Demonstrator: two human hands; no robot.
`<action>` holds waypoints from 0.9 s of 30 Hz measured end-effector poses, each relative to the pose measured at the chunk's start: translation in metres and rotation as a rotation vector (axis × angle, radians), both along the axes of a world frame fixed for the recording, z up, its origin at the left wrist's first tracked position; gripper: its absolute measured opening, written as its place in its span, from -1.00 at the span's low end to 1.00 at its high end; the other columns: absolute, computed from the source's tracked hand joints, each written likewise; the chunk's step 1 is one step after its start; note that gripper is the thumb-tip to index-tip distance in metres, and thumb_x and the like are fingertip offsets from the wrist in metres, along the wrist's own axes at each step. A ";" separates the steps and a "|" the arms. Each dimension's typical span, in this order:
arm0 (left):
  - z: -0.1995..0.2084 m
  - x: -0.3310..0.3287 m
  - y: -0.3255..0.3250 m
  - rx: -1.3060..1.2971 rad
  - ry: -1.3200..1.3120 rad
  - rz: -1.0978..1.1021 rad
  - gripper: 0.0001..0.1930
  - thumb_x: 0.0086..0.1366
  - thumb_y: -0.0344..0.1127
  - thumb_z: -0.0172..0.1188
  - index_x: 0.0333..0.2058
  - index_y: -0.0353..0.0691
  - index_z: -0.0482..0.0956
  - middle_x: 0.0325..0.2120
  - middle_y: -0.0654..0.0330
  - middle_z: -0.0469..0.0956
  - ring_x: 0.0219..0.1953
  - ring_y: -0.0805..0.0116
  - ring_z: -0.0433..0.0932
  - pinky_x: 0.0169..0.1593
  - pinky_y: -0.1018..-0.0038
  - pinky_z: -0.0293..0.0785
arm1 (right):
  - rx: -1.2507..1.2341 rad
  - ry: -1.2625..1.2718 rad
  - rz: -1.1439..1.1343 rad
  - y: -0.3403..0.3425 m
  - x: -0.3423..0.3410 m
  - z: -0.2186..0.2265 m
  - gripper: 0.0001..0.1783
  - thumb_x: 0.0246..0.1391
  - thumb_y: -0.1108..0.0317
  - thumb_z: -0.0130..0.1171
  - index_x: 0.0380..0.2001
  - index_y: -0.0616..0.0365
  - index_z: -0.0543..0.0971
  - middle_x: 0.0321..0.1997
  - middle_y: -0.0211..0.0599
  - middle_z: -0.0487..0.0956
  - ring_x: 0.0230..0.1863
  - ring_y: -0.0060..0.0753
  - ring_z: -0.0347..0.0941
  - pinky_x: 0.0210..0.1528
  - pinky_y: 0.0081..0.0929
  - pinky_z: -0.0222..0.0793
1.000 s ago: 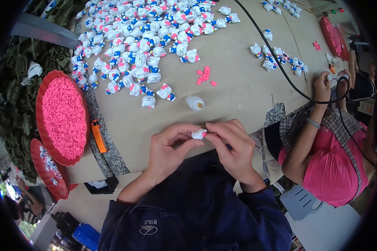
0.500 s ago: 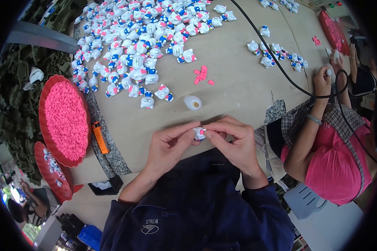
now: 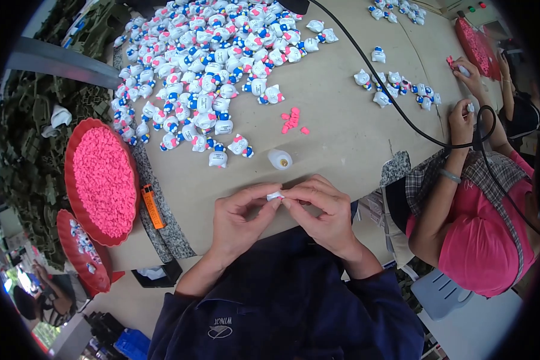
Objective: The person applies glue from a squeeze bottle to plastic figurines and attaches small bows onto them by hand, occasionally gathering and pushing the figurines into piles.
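Between the fingertips of both hands is a small white cat figurine (image 3: pixel 274 196), mostly covered by the fingers. My left hand (image 3: pixel 241 219) pinches it from one side, and my right hand (image 3: pixel 319 211) grips it from the other. Just beyond the hands lies a small translucent white bottle (image 3: pixel 279 159) with a brass-coloured tip. Past the bottle, several loose pink pieces (image 3: pixel 291 120) rest on the tabletop. A large heap of white, blue and pink cat figurines (image 3: pixel 204 66) spreads over the far left of the table.
At left stand a red tray of pink pieces (image 3: pixel 104 180) and a smaller red tray (image 3: pixel 93 273) holding a few figurines, beside an orange box cutter (image 3: pixel 152 206). A black cable (image 3: pixel 390 93) crosses the right side, near a co-worker in pink (image 3: pixel 480 234) and more figurines (image 3: pixel 393 87).
The figurine has been turned in my fingers, its pink part now mostly hidden. My hands sit slightly lower in view. The co-worker's far hand has reached toward the pink pieces.
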State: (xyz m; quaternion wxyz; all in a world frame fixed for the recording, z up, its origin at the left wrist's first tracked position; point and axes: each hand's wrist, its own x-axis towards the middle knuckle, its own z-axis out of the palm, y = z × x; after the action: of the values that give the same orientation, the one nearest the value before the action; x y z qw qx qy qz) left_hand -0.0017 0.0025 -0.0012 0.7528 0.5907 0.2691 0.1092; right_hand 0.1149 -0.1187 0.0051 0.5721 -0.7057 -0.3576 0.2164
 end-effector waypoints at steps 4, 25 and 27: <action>0.004 0.004 0.008 0.138 0.040 0.023 -0.71 0.14 -0.59 0.21 -0.12 -0.33 0.56 -0.23 0.14 0.57 -0.24 0.44 0.58 -0.11 0.57 0.51 | 0.018 -0.120 -0.059 0.001 0.005 -0.005 -0.83 -0.15 0.56 0.29 -0.38 0.25 0.60 -0.47 -0.29 0.56 -0.46 -0.38 0.44 -0.42 -0.53 0.37; 0.019 0.204 0.018 1.186 -0.125 -0.202 -0.78 0.13 -0.37 0.19 -0.26 -0.35 0.56 -0.33 0.00 0.51 -0.26 0.03 0.48 -0.17 0.27 0.41 | 0.112 -0.101 -0.405 -0.021 0.037 -0.006 -0.59 -0.04 0.54 0.18 -0.05 0.26 0.45 -0.27 -0.16 0.50 -0.28 -0.34 0.45 -0.20 -0.51 0.36; 0.003 0.225 0.018 1.253 -0.107 -0.187 -0.78 0.12 -0.35 0.20 -0.28 -0.34 0.55 -0.35 0.02 0.48 -0.26 0.07 0.46 -0.18 0.27 0.42 | 0.122 -0.118 -0.415 -0.026 0.037 -0.004 -0.59 -0.03 0.54 0.16 -0.04 0.26 0.44 -0.28 -0.16 0.49 -0.29 -0.34 0.44 -0.21 -0.53 0.35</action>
State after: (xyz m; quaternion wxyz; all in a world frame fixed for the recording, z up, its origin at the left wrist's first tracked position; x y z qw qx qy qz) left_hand 0.2229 0.0202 0.0021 0.2833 0.9338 0.0634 0.2092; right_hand 0.1519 -0.1443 0.0011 0.6240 -0.7397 -0.2498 0.0305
